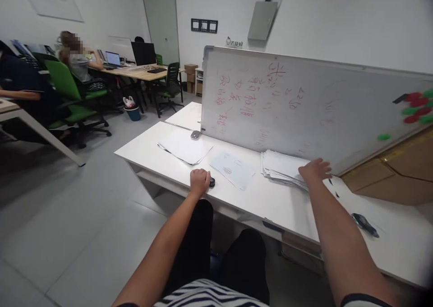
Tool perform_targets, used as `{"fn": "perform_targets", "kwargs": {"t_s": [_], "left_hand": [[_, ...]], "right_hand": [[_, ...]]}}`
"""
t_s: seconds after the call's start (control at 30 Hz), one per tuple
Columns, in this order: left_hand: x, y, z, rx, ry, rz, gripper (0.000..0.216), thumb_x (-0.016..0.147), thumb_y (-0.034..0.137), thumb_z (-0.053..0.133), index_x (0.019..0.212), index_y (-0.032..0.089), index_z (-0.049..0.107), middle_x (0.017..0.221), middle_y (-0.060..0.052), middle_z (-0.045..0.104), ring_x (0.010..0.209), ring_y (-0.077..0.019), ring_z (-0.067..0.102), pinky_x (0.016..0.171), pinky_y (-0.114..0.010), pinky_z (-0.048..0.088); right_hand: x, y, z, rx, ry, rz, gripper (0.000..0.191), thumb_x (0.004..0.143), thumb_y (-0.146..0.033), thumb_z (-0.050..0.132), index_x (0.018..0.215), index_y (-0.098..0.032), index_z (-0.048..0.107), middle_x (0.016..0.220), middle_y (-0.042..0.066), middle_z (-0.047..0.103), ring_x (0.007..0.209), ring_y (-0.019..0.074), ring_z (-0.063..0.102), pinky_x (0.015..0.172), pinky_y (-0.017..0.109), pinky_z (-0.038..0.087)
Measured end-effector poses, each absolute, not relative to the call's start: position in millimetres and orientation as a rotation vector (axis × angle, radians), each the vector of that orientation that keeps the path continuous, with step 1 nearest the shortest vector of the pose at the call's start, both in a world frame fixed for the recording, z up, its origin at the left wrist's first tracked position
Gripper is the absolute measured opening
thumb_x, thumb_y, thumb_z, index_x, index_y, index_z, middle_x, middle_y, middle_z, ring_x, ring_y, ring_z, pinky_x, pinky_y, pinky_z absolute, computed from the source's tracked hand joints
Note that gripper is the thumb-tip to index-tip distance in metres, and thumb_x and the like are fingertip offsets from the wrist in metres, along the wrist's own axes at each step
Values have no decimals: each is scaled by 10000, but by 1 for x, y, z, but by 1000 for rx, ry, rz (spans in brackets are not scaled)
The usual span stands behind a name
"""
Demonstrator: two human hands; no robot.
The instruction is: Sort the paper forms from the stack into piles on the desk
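My left hand [200, 181] is closed at the front edge of the white desk [270, 207]. A small black object with a rounded end [212, 182] sticks out from its right side; the rest is hidden by the fingers. My right hand [316, 169] reaches forward with fingers apart, over the right end of a thick stack of paper [282, 165]. Whether it touches the stack I cannot tell. Between the hands lies a bluish sheet [233, 168] with a small drawing. Left of that are more white sheets [185, 144], slightly fanned.
A whiteboard [243, 113] with red writing stands along the desk's back. Round magnets [417, 106] cling to its right end. A grey mouse [195, 135] sits behind the sheets. Cardboard boxes [392, 176] and a dark shiny object [365, 225] are at right. Two people sit at left.
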State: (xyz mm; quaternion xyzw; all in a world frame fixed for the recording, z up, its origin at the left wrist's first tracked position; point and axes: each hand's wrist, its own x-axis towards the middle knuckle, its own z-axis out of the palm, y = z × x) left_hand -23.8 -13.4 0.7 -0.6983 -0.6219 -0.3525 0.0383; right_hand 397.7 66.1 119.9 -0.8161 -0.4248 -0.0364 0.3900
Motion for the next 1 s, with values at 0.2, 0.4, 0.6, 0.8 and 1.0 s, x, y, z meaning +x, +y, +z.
{"fn": "perform_targets", "kwargs": {"t_s": [0.2,0.4,0.6,0.8,1.0], "left_hand": [[-23,-13,-2,-2174,-1981,-998,366,926,323,345,697,194,600,792,-107,624,861,-245,530,866,-420,303],[-22,-12,-3,-2150,-1963,-935,394,942,321,309,700,194,593,800,-97,617,861,-231,521,882,-399,292],[-23,-9,-7,-2158,-1920,-994,384,937,306,330,670,187,579,768,-89,607,812,-215,505,842,-381,288],[-23,-6,-12,-2123,-1869,-1033,379,936,307,344,651,187,563,733,-82,585,794,-208,497,819,-367,283],[-23,-7,-10,-2134,-1876,-1042,373,934,297,347,665,186,581,739,-86,589,797,-211,490,835,-368,280]], "right_hand": [[281,46,39,-1912,-1730,162,574,795,-322,594,1338,-171,484,1507,147,302,1402,285,215,1117,455,186],[220,28,-12,-1927,-2086,507,788,829,-681,408,1454,-214,305,1564,102,165,1438,304,79,1118,567,-17],[225,27,-15,-1956,-2149,418,908,782,-782,351,1483,-218,231,1577,82,97,1444,291,31,1121,554,-31],[222,27,-16,-1977,-2153,370,870,805,-775,310,1477,-225,253,1575,78,113,1440,298,67,1122,550,13],[218,15,-24,-1793,-2122,124,531,947,-548,291,1307,-233,522,1454,90,421,1348,289,332,1104,522,106]]}}
